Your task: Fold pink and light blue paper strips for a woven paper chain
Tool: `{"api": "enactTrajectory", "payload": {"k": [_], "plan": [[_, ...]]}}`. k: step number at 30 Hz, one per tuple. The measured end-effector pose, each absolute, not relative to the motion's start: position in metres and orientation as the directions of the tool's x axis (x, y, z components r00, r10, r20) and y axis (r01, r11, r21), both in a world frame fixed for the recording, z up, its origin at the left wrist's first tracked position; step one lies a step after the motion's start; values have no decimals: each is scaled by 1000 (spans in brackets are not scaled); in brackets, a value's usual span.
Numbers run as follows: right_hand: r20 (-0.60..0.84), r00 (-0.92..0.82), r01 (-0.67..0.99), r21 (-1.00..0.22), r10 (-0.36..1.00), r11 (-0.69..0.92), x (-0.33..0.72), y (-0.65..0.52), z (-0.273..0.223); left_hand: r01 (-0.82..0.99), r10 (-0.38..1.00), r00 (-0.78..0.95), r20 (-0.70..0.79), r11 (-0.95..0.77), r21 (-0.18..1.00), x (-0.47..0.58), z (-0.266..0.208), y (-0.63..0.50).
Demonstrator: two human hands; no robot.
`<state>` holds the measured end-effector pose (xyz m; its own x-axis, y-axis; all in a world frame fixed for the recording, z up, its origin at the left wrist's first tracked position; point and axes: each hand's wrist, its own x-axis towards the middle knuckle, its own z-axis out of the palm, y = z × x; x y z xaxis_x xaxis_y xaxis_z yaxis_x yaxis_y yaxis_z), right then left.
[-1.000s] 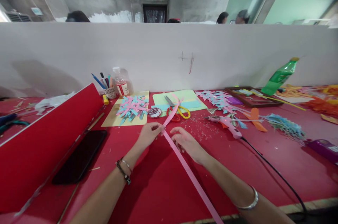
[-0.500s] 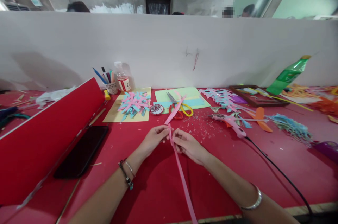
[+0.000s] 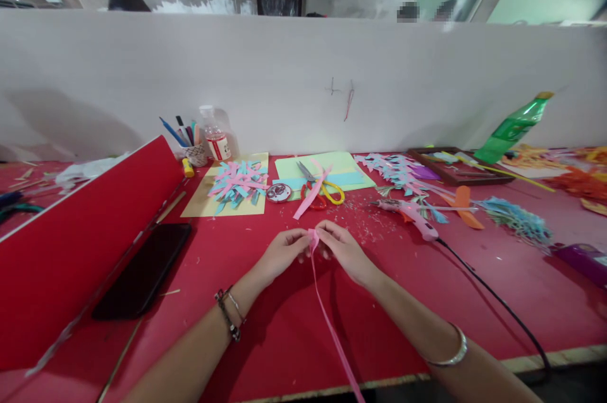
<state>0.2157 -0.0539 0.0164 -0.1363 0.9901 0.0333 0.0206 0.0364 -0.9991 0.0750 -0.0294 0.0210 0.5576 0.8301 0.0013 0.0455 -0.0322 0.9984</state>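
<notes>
A long pink paper strip (image 3: 327, 321) hangs from my fingers down toward the table's front edge, its upper end folded or bent between both hands. My left hand (image 3: 286, 254) pinches that end from the left. From the right, my right hand (image 3: 344, 252) grips the same end with thumb and forefinger, the two hands almost touching. Just beyond them lies another pink strip (image 3: 310, 196), across scissors (image 3: 327, 191) with red and yellow handles. Under the scissors are pale green and blue paper sheets (image 3: 294, 167). A round patterned disc (image 3: 278, 193) rests beside them.
Left are a red board (image 3: 85, 251), a phone (image 3: 142, 273) and a pile of pink and blue strips (image 3: 239, 181). A pen cup (image 3: 195, 154) and bottle (image 3: 217, 137) stand behind. On the right lie a pink glue gun (image 3: 412, 216) with its cord, fringed paper (image 3: 393, 172) and a tilted green bottle (image 3: 515, 131).
My right hand has moved up to the strip's top end, which now lies bent between both hands. The hanging part has turned edge-on and looks narrower. The view has shifted slightly.
</notes>
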Motion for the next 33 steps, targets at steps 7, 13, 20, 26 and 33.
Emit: {"api": "enactTrajectory", "payload": {"k": [7,13,20,26,33], "plan": [[12,-152,27,-999,988,16,212,-56,15,181,911,408,52,-137,974,81,15,-32],[-22,-167,-49,-998,986,-31,208,-56,11,257,943,323,74,-163,952,84,12,-33],[-18,-190,-84,-996,982,-34,208,-56,12,151,946,310,96,-149,977,85,14,-34],[9,-178,-11,-1000,984,7,207,-57,13,95,956,283,78,-109,989,84,14,-34],[-9,-79,-84,-996,997,-16,208,-56,12,120,921,378,98,-154,981,86,14,-36]]}}
